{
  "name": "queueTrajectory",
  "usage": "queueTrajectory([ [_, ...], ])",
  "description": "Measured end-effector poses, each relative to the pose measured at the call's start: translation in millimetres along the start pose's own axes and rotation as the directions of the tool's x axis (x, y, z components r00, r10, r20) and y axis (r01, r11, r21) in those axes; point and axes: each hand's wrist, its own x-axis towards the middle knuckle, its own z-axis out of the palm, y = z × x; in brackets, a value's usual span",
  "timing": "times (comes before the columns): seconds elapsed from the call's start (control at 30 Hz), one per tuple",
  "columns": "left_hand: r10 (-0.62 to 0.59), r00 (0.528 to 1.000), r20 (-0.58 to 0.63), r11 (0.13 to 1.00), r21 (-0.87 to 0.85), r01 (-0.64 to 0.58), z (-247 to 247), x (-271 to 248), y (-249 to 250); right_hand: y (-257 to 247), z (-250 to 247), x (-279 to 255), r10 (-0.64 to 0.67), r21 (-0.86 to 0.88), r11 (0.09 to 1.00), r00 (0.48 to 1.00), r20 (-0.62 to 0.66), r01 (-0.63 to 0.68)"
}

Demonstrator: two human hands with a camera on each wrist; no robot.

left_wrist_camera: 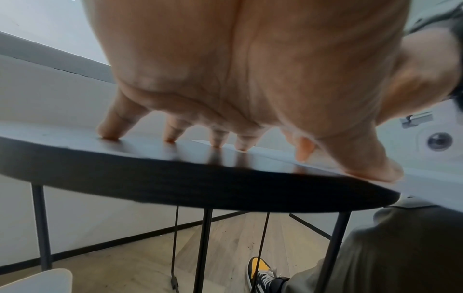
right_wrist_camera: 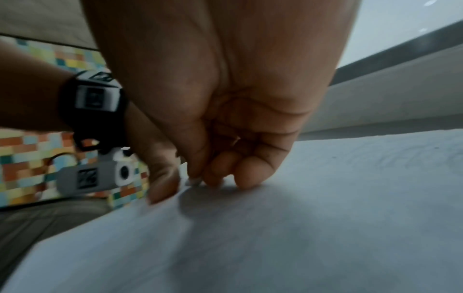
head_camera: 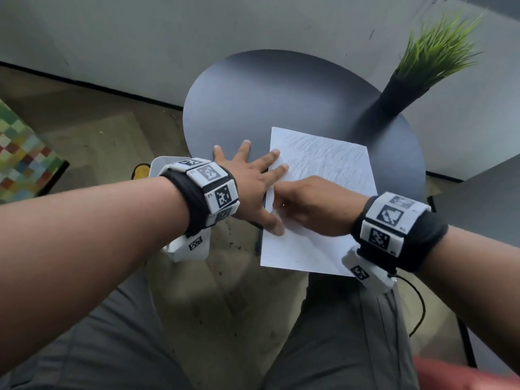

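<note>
A white sheet of paper (head_camera: 323,170) with pencil scribbles on its far half lies on a round dark grey table (head_camera: 281,94), its near end overhanging the table edge. My left hand (head_camera: 253,181) is spread flat: two fingertips and the thumb press the paper's left edge, the other fingers rest on the table (left_wrist_camera: 175,178). My right hand (head_camera: 306,204) rests on the paper (right_wrist_camera: 325,198) beside the left thumb. Its fingers (right_wrist_camera: 245,174) are curled with tips down, and they seem to pinch a small white piece (right_wrist_camera: 194,181), hard to make out.
A green grassy plant in a black pot (head_camera: 405,91) stands at the table's far right. A grey wall lies behind. A multicoloured checked surface (head_camera: 19,153) is at the left, a white object (head_camera: 157,167) below my left wrist. My grey-trousered legs (head_camera: 337,333) are under the table's near edge.
</note>
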Motion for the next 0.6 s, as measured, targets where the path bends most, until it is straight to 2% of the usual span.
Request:
queueTrajectory([
  [0.03, -0.001, 1.0, -0.001, 1.0, -0.001, 0.001, -0.4, 0.4, 0.7, 8.7, -4.6, 1.7, 0.079, 0.002, 0.997, 0.996, -0.037, -0.079],
  [0.1, -0.009, 1.0, -0.002, 1.0, 0.014, 0.009, -1.6, 0.8, 1.8, 26.9, -11.8, 3.6, 0.264, 0.05, 0.965, 0.95, -0.169, -0.259],
  [0.13, -0.016, 1.0, 0.001, 1.0, 0.02, 0.016, -2.4, 0.5, 2.6, 29.5, -10.8, 1.5, 0.29, 0.064, 0.957, 0.934, -0.208, -0.283],
  [0.2, -0.026, 1.0, 0.013, 0.999, 0.02, 0.026, -4.3, 1.5, 4.1, 19.1, -4.6, -4.5, 0.17, 0.036, 0.985, 0.971, -0.168, -0.166],
  [0.27, -0.027, 0.999, 0.026, 0.999, 0.031, 0.026, -6.6, 2.3, 5.9, 4.2, 3.4, -14.4, -0.001, 0.024, 1.0, 1.0, -0.015, 0.001],
  [0.3, -0.03, 0.999, 0.03, 0.999, 0.036, 0.029, -7.4, 3.4, 7.0, 6.3, 2.9, -17.0, -0.013, 0.03, 0.999, 1.0, 0.019, 0.013],
  [0.33, -0.036, 0.999, 0.033, 0.999, 0.036, 0.035, -8.4, 4.2, 8.1, 14.1, -0.5, -16.6, 0.04, 0.035, 0.999, 0.999, -0.001, -0.04],
  [0.37, -0.043, 0.998, 0.038, 0.999, 0.033, 0.042, -9.7, 4.5, 9.2, 23.7, -4.5, -15.0, 0.148, 0.06, 0.988, 0.987, -0.066, -0.144],
  [0.43, -0.051, 0.997, 0.058, 0.998, 0.031, 0.049, -13.8, 4.4, 11.3, 36.1, -5.9, -13.7, 0.291, 0.079, 0.957, 0.937, -0.194, -0.281],
  [0.5, -0.046, 0.996, 0.078, 0.998, 0.04, 0.043, -18.5, 4.3, 12.9, 27.5, 0.2, -14.3, 0.197, 0.012, 0.98, 0.962, -0.188, -0.198],
  [0.57, -0.049, 0.995, 0.085, 0.997, 0.07, 0.043, -21.6, 3.4, 13.5, 10.7, 8.0, -17.5, 0.019, -0.016, 1.0, 0.998, -0.053, -0.02],
  [0.6, -0.052, 0.995, 0.086, 0.995, 0.085, 0.044, -22.8, 3.3, 14.2, 11.9, 6.6, -19.2, -0.001, -0.002, 1.0, 1.0, -0.007, 0.001],
])
